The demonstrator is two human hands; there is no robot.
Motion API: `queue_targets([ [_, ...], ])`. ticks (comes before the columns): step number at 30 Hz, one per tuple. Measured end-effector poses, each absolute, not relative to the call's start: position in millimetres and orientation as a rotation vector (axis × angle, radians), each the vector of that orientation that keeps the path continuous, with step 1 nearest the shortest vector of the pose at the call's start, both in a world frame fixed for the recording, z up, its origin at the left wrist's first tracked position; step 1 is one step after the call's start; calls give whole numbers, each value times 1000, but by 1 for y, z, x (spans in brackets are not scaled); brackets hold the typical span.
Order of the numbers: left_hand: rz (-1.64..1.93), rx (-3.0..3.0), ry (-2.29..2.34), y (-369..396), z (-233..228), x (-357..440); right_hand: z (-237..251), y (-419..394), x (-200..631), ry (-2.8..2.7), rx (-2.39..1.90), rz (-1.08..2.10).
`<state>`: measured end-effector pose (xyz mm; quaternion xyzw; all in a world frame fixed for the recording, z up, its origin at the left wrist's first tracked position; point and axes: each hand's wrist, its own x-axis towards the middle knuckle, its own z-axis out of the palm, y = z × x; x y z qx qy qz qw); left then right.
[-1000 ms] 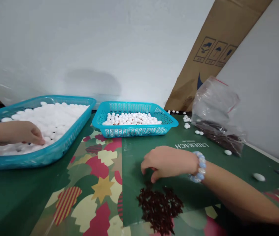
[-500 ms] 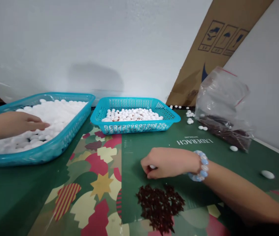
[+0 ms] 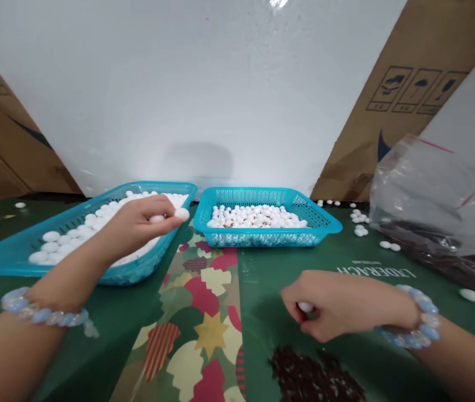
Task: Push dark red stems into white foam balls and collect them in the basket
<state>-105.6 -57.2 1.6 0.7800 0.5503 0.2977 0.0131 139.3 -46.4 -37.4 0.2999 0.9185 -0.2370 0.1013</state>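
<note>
My left hand (image 3: 137, 226) hovers over the right side of the large blue basket (image 3: 6, 262), its fingers closed on small white balls; one white ball (image 3: 181, 214) shows at the fingertips and another is tucked in the fingers. My right hand (image 3: 329, 304) is curled above the green tabletop, with a white ball (image 3: 305, 307) showing within its fingers. Just below it lies a heap of small dark brown-red pieces (image 3: 308, 374), partly cut off by the lower edge. Many white balls (image 3: 90, 220) fill the large basket.
Behind the hands stands a smaller blue basket (image 3: 267, 239) holding white balls, some with brown-red bits. At the right is a clear plastic bag (image 3: 422, 190) of dark pieces. Loose white balls (image 3: 361, 230) lie near it. Cardboard (image 3: 413, 72) leans at the back.
My left hand has risen out of the large basket and moved right, now with white balls in its fingers. The view has shifted; my right hand still holds its ball near the heap.
</note>
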Motion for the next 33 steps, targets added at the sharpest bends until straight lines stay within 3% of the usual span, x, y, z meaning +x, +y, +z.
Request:
queue_targets([
  [5,904,2595,1415,-65,-8,-79,-34,-50,140,2764,749,-736],
  [9,881,2689,1201,-72,-15,-60,-30,-56,133,3251,902,-841],
  [13,960,2514,1115,-74,-21,-48,-34,-62,115,3835,725,-488],
  [16,1058,2055,1092,-74,-25,-42,-39,-61,102,4019,594,-178],
  [18,1074,1714,1055,-74,-27,-37,-41,-59,97,4078,670,-133],
  [22,1086,1297,928,-77,-32,-28,-37,-56,93,4090,857,-337],
  [28,1082,1139,905,-81,-31,-22,-32,-56,95,4055,978,-633],
  [33,1130,1104,935,-81,-28,-25,-28,-52,98,3697,1191,-1391],
])
